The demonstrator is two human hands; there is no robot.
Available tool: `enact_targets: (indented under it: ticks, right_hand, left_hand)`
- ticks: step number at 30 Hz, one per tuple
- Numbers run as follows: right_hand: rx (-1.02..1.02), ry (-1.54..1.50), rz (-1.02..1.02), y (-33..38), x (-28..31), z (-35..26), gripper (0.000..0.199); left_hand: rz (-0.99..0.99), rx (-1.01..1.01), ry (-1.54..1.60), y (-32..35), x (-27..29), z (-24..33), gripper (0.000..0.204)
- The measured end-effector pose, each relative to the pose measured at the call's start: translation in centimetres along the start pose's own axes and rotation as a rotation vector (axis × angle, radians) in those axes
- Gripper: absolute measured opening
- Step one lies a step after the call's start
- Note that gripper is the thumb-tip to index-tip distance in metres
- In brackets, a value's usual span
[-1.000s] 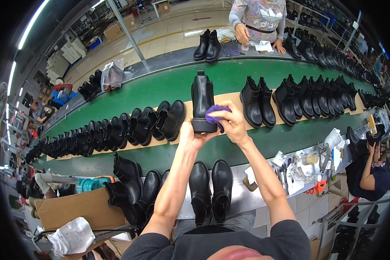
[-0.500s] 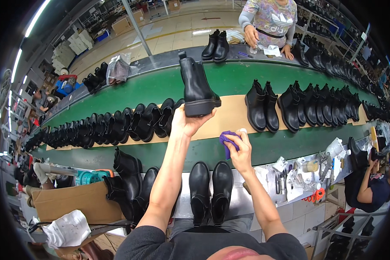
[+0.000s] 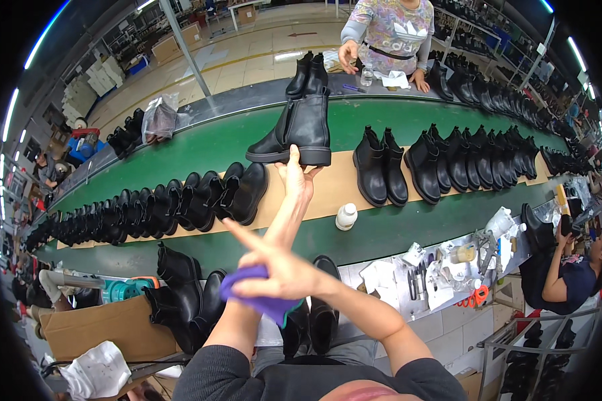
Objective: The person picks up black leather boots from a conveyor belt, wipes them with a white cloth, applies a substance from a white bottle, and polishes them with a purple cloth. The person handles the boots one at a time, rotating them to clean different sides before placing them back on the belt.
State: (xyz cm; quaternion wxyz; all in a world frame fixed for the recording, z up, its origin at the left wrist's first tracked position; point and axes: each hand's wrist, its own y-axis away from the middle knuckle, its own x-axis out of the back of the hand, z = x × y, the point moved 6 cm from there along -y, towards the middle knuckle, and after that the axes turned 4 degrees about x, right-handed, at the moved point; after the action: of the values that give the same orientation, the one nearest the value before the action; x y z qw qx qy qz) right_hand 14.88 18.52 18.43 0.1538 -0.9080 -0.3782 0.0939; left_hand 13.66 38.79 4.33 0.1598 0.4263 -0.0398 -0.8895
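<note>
My left hand (image 3: 297, 180) holds up a black ankle boot (image 3: 309, 123) over the green belt, gripping it from beneath by the sole. The boot is seen from its side, toe to the left. Bent over my left forearm, my right hand (image 3: 289, 273) grips a purple cloth (image 3: 269, 307); its index finger sticks out and motion blurs it. Just before my lap stands a pair of black boots (image 3: 323, 314), partly hidden by my right arm. A white bottle (image 3: 346, 216) stands on the belt's near strip.
Rows of black boots (image 3: 435, 164) line brown paper (image 3: 281, 200) on the green belt (image 3: 214, 147). Tools and scraps lie on the metal ledge (image 3: 435, 287) at right. A cardboard box (image 3: 100, 317) sits at left. A co-worker (image 3: 394, 40) stands across the belt.
The boot has turned from its heel end to a side view. My right hand has swung left with the cloth, across my left forearm, leaving the white bottle in plain sight.
</note>
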Motion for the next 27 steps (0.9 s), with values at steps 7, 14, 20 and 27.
enact_targets:
  ticks: [7,14,20,27]
  right_hand:
    - [0.317,1.172,0.841,1.1,20.8,0.7,0.019]
    - [0.291,1.251,0.599,1.2,22.6,3.1,0.021]
    - [0.366,1.299,0.714,1.1,23.2,2.8,0.020]
    - [0.025,1.147,0.819,14.1,18.0,6.6,0.021]
  left_hand:
    - [-0.073,-0.034,-0.180,1.0,-1.0,-1.1,0.065]
    - [-0.099,0.000,-0.239,1.6,-1.9,-1.0,0.049]
    - [-0.101,0.091,-0.260,0.4,-3.3,-2.8,0.050]
    - [0.125,0.145,-0.256,-9.0,-2.3,-3.6,0.089]
